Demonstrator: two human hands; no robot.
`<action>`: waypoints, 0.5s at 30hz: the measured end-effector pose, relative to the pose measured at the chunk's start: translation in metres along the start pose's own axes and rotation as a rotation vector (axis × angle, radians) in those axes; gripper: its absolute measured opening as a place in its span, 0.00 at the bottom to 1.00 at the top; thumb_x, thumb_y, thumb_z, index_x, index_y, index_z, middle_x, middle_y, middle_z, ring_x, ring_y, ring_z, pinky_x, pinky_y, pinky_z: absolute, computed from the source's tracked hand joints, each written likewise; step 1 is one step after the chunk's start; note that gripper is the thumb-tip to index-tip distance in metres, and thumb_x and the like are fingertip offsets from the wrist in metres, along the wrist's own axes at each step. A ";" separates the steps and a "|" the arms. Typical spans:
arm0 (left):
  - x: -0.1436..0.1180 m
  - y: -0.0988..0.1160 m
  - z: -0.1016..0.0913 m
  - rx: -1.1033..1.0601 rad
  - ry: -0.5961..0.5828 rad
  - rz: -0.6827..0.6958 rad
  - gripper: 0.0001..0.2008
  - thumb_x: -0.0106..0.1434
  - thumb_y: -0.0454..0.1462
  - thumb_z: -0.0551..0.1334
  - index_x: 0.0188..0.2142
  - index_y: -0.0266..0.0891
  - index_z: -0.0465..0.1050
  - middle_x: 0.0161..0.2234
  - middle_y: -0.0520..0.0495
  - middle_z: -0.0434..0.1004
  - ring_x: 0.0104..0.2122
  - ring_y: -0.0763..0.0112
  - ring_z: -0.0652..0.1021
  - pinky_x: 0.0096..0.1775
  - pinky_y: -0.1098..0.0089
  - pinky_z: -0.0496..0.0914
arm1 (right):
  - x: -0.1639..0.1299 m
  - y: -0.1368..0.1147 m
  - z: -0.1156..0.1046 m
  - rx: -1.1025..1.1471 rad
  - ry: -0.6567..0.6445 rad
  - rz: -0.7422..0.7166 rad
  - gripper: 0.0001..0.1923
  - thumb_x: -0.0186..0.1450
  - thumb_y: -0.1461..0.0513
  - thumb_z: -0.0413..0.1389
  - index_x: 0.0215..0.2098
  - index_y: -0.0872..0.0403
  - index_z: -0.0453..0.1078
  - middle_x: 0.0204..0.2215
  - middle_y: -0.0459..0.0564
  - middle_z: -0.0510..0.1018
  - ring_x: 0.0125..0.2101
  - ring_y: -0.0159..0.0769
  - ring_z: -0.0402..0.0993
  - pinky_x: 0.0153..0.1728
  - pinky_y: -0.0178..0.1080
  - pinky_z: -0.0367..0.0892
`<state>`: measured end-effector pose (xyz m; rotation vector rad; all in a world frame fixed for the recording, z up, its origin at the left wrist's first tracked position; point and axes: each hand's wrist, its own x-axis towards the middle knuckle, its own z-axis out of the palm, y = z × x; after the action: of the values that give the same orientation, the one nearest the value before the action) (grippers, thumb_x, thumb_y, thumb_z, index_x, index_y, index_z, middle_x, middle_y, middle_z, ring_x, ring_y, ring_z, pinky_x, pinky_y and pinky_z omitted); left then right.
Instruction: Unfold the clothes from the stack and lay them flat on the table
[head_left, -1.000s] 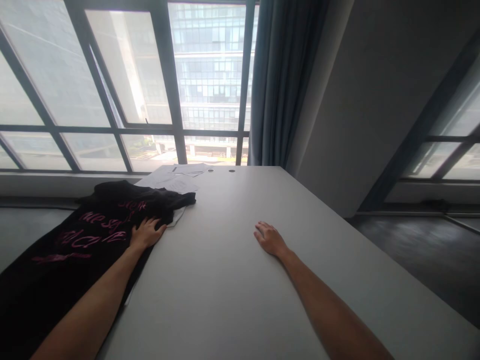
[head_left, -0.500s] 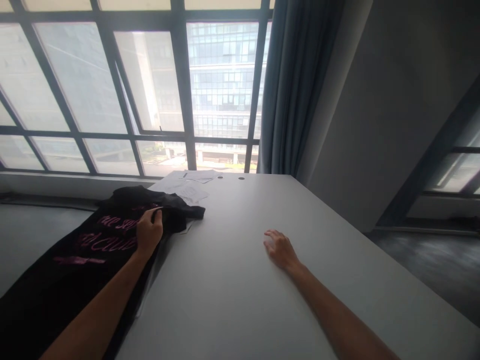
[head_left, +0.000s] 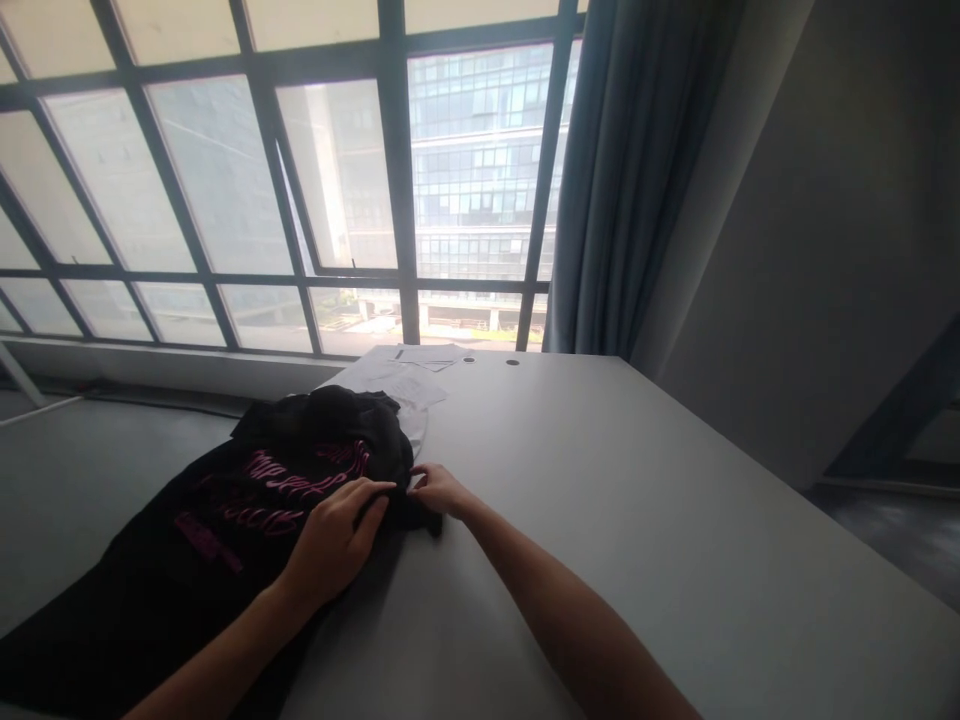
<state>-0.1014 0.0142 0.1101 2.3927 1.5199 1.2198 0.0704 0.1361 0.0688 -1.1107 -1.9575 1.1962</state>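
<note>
A black T-shirt (head_left: 172, 560) with pink lettering lies over the left edge of the white table (head_left: 600, 480), its lower part reaching out of view at bottom left. My left hand (head_left: 341, 535) is closed on the shirt's right side, thumb and fingers pinching the cloth. Close beside it, my right hand (head_left: 439, 490) pinches the same side of the shirt near the sleeve. The fabric between the two hands is bunched and dark, so its folds are hard to make out.
Several white paper sheets (head_left: 420, 385) lie at the table's far left, partly beneath the shirt. Two round cable holes (head_left: 512, 362) sit near the far edge. Behind stand large windows (head_left: 480, 180) and a grey-blue curtain (head_left: 622, 180). A white metal leg (head_left: 22, 375) shows at far left.
My right hand has moved left from the bare tabletop to the shirt and taken hold of it. The left hand has shifted right and nearer, with the shirt's top bunching up. The view has turned slightly left.
</note>
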 end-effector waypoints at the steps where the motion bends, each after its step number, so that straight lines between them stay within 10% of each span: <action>1: -0.004 0.010 -0.005 -0.028 -0.018 0.004 0.15 0.69 0.41 0.52 0.45 0.42 0.77 0.41 0.44 0.80 0.42 0.62 0.79 0.46 0.65 0.72 | -0.001 -0.001 -0.001 0.004 0.003 -0.005 0.18 0.69 0.54 0.55 0.53 0.56 0.69 0.51 0.52 0.72 0.47 0.44 0.72 0.47 0.48 0.71; 7: -0.002 0.021 -0.025 -0.222 -0.438 0.006 0.19 0.66 0.48 0.57 0.50 0.43 0.76 0.42 0.45 0.82 0.37 0.64 0.80 0.40 0.67 0.74 | -0.021 0.009 -0.051 -0.054 0.110 0.037 0.17 0.70 0.53 0.50 0.45 0.55 0.75 0.39 0.50 0.79 0.39 0.38 0.74 0.40 0.37 0.69; 10: 0.025 -0.034 -0.017 -0.065 -0.279 -0.177 0.24 0.66 0.52 0.53 0.49 0.39 0.75 0.40 0.43 0.81 0.35 0.62 0.79 0.40 0.64 0.73 | -0.044 0.028 -0.085 -0.250 0.081 0.168 0.22 0.64 0.49 0.57 0.47 0.56 0.75 0.36 0.52 0.79 0.35 0.37 0.74 0.37 0.37 0.68; 15: 0.071 -0.139 -0.006 0.553 -0.015 -0.348 0.38 0.56 0.48 0.62 0.62 0.32 0.62 0.65 0.29 0.57 0.63 0.40 0.60 0.57 0.46 0.60 | -0.083 0.034 -0.100 -0.584 -0.012 0.282 0.30 0.55 0.46 0.65 0.50 0.55 0.74 0.41 0.57 0.79 0.40 0.43 0.76 0.38 0.37 0.67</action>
<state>-0.1935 0.1390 0.0954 2.2381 2.3927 0.7800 0.2027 0.1141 0.0764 -1.7179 -2.2852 0.7651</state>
